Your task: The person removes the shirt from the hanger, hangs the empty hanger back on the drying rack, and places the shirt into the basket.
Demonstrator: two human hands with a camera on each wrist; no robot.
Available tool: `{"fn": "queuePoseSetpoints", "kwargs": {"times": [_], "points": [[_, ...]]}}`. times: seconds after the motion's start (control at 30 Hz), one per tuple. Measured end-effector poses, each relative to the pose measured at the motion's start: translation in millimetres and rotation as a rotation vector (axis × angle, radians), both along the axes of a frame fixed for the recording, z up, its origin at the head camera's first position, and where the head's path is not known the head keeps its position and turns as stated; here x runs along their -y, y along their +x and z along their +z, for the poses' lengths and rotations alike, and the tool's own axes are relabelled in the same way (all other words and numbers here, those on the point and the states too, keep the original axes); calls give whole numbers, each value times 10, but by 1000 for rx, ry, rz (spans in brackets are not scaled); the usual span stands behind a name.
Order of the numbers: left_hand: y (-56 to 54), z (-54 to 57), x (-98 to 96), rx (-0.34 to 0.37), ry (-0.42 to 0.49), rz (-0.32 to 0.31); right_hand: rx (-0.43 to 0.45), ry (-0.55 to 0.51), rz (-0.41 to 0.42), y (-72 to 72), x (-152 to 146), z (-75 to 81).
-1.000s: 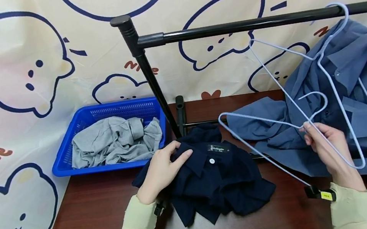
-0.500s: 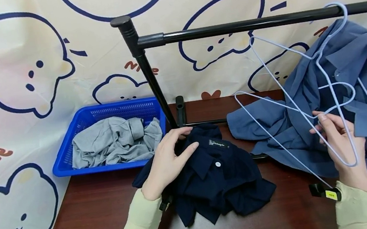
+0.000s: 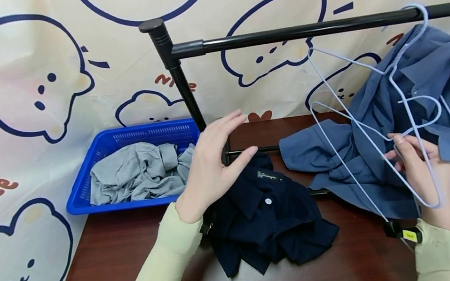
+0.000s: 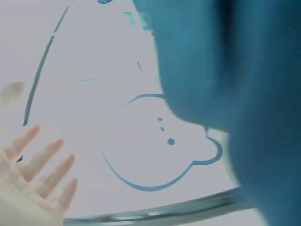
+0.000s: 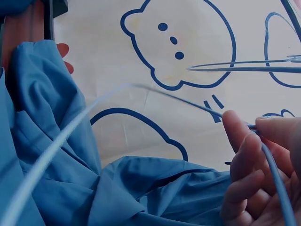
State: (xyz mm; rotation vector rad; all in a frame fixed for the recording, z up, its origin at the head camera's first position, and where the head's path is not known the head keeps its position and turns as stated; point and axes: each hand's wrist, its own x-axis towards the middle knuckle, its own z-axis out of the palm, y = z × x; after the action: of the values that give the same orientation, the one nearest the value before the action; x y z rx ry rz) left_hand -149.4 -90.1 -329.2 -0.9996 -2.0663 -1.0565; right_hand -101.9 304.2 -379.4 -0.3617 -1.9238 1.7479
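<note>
My left hand (image 3: 211, 166) is raised over the left part of a crumpled navy shirt (image 3: 278, 219), fingers straight and spread from the thumb; nothing is in it. The same hand (image 4: 37, 183) shows palm and fingers in the left wrist view, beside a blurred blue shape. The shirt lies on the table with its collar label and a white button facing up. My right hand (image 3: 425, 171) pinches a pale blue hanger (image 3: 439, 107) near its hook. In the right wrist view, thumb and fingertips close on the thin hanger (image 5: 61, 139), held before a blue-grey shirt (image 5: 131, 188).
A black rail (image 3: 279, 35) crosses the back, on a black upright post (image 3: 184, 86). Another pale blue hanger (image 3: 403, 93) hangs from it at the right, overlapping the held one. A blue basket (image 3: 72, 204) with a light grey garment stands on the brown table (image 3: 136, 247).
My left hand has lifted off the navy shirt and moved up and right, fingers straightening. My right hand has carried the hanger to the right, turning it so its left corner rises.
</note>
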Motion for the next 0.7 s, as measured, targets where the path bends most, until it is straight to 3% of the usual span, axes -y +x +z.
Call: {"fn": "queuePoseSetpoints", "kwargs": {"times": [0.17, 0.37, 0.47, 0.6, 0.7], "points": [[-87, 344, -77, -180, 42, 0, 62, 249, -45, 20, -1, 35], [-174, 752, -133, -385, 54, 45, 33, 312, -48, -5, -4, 53], [-236, 908, -165, -478, 32, 147, 2, 335, -53, -28, -2, 84], [-323, 1023, -193, -529, -23, 279, -3, 379, -58, -46, -4, 130], [-401, 1073, -207, -509, -86, 313, -19, 429, -67, -47, -6, 166]]}}
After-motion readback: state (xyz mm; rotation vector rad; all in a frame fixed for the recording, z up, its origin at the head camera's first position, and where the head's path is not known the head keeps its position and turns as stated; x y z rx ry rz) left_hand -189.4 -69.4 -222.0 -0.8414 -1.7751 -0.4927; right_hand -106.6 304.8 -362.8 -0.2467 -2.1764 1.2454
